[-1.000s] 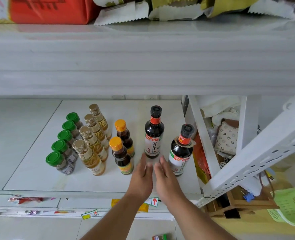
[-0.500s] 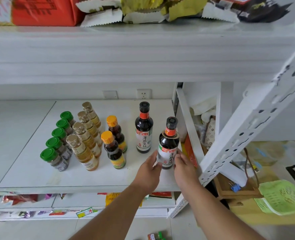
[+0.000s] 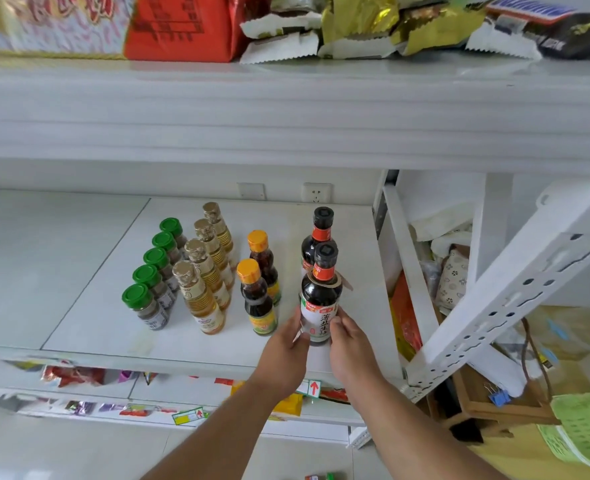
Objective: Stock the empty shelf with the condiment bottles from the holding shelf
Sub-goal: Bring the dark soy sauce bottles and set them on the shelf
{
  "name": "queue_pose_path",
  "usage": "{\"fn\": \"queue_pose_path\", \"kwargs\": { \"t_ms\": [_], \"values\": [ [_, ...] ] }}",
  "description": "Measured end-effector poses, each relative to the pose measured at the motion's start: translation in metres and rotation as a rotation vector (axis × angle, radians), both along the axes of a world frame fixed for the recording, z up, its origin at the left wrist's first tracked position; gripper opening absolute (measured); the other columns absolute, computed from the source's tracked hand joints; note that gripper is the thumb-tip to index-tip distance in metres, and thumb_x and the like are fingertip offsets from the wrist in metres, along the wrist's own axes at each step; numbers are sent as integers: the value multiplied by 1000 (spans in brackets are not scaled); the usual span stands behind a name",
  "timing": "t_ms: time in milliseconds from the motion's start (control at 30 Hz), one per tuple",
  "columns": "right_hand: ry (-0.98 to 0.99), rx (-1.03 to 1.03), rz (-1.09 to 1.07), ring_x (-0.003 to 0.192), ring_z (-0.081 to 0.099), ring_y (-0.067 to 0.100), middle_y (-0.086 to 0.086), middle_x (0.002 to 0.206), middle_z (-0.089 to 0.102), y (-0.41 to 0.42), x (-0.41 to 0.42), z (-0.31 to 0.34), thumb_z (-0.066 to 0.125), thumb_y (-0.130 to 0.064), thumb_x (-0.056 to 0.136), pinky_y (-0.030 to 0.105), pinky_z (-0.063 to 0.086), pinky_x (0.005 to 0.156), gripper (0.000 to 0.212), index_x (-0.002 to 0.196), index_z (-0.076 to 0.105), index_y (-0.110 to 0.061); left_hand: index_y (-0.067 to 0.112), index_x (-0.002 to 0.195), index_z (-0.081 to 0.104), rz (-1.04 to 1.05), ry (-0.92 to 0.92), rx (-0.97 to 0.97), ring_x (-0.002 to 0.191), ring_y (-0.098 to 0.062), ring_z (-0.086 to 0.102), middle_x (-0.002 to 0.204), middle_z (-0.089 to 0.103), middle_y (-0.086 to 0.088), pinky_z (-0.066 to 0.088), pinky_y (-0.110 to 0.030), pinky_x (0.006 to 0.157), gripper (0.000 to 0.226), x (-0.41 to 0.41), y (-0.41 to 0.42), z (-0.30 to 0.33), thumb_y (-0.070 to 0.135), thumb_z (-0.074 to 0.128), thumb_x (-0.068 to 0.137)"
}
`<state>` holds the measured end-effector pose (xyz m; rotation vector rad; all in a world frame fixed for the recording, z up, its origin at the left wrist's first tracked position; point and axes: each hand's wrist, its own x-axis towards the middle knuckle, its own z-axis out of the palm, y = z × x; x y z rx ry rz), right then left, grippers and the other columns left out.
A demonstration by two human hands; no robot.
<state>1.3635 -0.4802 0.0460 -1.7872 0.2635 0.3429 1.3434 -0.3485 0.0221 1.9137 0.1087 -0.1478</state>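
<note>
Bright even light, blurred, warped edges

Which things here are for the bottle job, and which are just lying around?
For the job:
- front soy sauce bottle, held by left hand and right hand
- rear soy sauce bottle
- orange-capped bottles
- gold-capped bottles
- green-capped jars
- shelf

Just lying about:
- snack packets above
- green basket
- blue clip

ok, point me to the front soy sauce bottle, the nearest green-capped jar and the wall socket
front soy sauce bottle (image 3: 319,292): head view, dark shoulder above the label
nearest green-capped jar (image 3: 135,296): head view, green cap
wall socket (image 3: 316,193): head view, faceplate
</note>
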Motion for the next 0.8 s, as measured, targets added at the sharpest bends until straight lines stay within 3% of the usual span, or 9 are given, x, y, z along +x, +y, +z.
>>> {"fn": "queue_pose_path", "kwargs": {
  "t_ms": [100,200,333,467,800],
  "values": [
    [-10,11,-1,142,45,21,-3,155,49,3,0,-3,31,-31,112,31,35,113,44,155,42,-30,43,153,40,-20,-15,3,138,8,44,145,53,27,36,-15,114,59,-3,4,4,7,42,105],
    [17,48,-20,137,50,19,-5,151,52,1,-4,-8,33,-33,111,40,38,119,42,152,45,-34,42,151,43,-6,-12,-33,134,14,44,142,55,31,35,0,100,61,-6,5,6,3,44,104],
    [45,64,-1,138,48,16,-7,152,52,-2,-8,-8,34,-35,111,42,37,120,42,152,44,-37,47,149,41,-7,7,-35,129,19,45,139,55,33,33,3,96,60,-7,3,1,6,46,104],
    [36,35,34,144,43,18,-5,157,46,-1,-6,-3,32,-33,112,34,34,119,45,156,38,-33,51,148,39,-9,10,-18,130,20,43,140,53,35,31,0,99,58,-3,2,1,12,46,106],
    [26,7,64,146,40,19,-5,160,43,3,-2,-4,31,-33,112,25,32,110,46,158,35,-32,50,146,38,1,22,-2,119,27,45,133,54,37,33,7,89,56,2,3,6,10,46,107]
  ]
}}
